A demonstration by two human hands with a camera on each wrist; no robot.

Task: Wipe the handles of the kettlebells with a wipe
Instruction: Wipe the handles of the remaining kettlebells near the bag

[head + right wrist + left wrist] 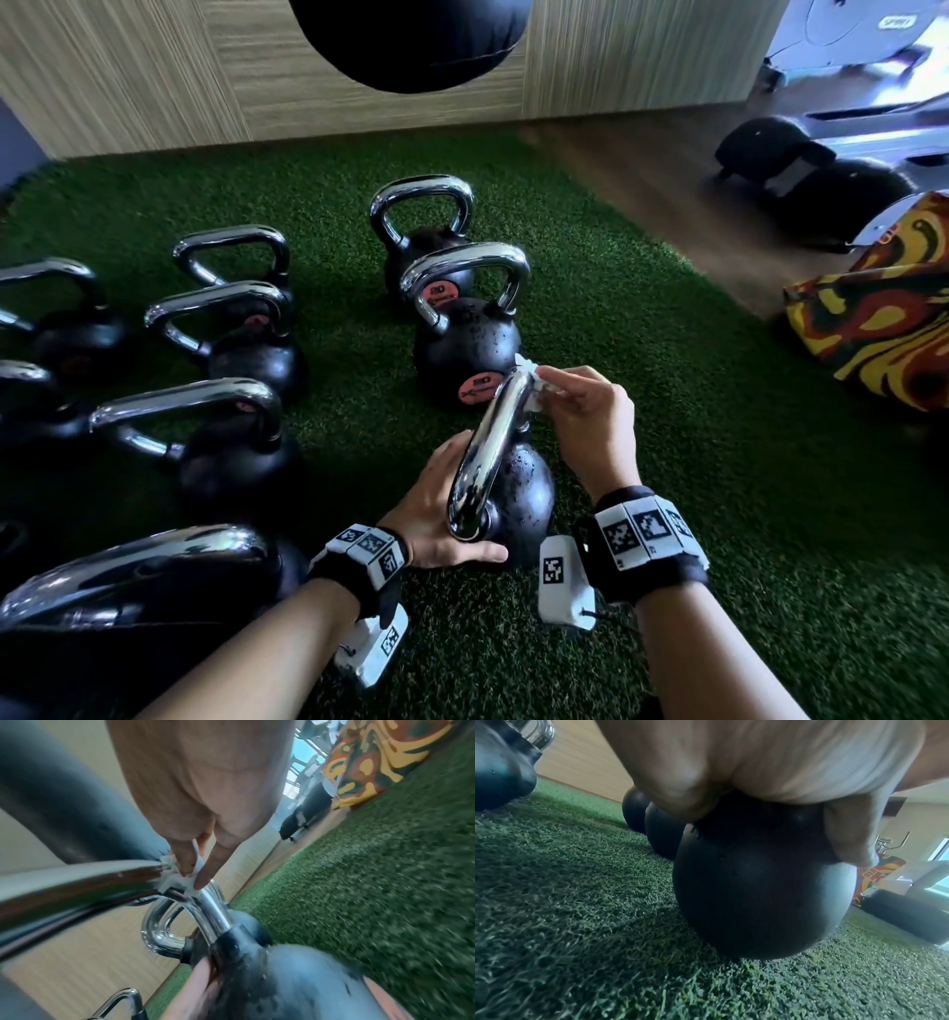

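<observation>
Now the right hand (585, 416) pinches the wipe (531, 380) on the handle's (488, 442) far bend; the left hand (441, 509) cups the kettlebell (524, 493).

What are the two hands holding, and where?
Right hand pinches a white wipe against the far corner of the kettlebell handle. Left hand holds that kettlebell's black ball.

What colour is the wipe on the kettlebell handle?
White. The wipe shows best in the right wrist view, pinched against the chrome handle.

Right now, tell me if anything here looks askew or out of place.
Nothing looks damaged or spilled. Only the kettlebell being wiped differs: its handle runs crosswise to its neighbours', steadied by the left hand.
</observation>
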